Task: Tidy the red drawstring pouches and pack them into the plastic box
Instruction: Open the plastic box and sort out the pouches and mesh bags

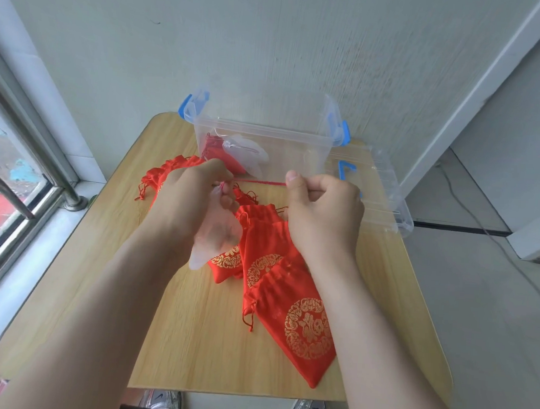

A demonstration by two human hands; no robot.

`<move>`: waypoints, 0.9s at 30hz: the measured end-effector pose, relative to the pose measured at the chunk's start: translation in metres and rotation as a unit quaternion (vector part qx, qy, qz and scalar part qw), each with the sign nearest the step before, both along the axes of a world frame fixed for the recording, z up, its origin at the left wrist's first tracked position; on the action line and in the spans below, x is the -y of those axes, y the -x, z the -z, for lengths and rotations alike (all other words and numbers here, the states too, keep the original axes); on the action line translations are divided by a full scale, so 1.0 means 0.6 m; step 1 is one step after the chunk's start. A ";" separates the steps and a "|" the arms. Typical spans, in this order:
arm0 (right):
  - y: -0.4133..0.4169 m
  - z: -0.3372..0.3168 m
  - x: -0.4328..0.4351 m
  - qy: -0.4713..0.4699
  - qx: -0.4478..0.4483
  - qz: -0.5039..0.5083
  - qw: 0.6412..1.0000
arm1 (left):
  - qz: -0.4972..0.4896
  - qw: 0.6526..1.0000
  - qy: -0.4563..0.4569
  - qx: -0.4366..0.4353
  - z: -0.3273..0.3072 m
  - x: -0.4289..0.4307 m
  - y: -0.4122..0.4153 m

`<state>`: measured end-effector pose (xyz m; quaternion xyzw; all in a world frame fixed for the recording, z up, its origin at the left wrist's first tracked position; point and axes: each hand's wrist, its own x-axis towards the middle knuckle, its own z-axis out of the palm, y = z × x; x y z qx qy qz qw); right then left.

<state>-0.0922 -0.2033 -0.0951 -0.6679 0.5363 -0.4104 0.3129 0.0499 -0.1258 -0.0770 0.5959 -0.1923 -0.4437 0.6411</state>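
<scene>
Several red drawstring pouches with gold prints lie on the wooden table [197, 342]. The nearest pouch [299, 326] lies flat at front right, and another pouch [166, 172] sits behind my left hand. My left hand [193, 193] holds a translucent pale flat piece [216, 232] and pinches one end of a red cord [260, 182]. My right hand [322, 207] pinches the cord's other end, so it runs taut between my hands. The clear plastic box [267, 131] with blue latches stands at the table's far edge, with one red pouch [215, 152] and another translucent piece inside.
The box's clear lid [386, 192] lies flat at the table's right edge. A window with metal bars [20, 189] runs along the left. A wall stands right behind the table. My shoes show below the front edge.
</scene>
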 end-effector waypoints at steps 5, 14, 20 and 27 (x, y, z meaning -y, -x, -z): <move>-0.006 0.004 -0.001 0.052 -0.044 0.026 0.997 | 0.039 0.997 0.000 0.070 0.008 0.000 -0.006; -0.021 0.001 -0.028 0.082 -0.022 -0.166 0.983 | 0.075 0.950 0.026 0.301 0.031 -0.005 -0.016; -0.010 -0.001 -0.005 0.035 0.147 -0.140 0.979 | 0.167 0.872 0.039 0.458 0.027 -0.009 -0.017; -0.006 0.014 0.010 0.023 0.107 -0.128 0.986 | 0.166 0.890 0.060 0.421 0.028 -0.009 -0.011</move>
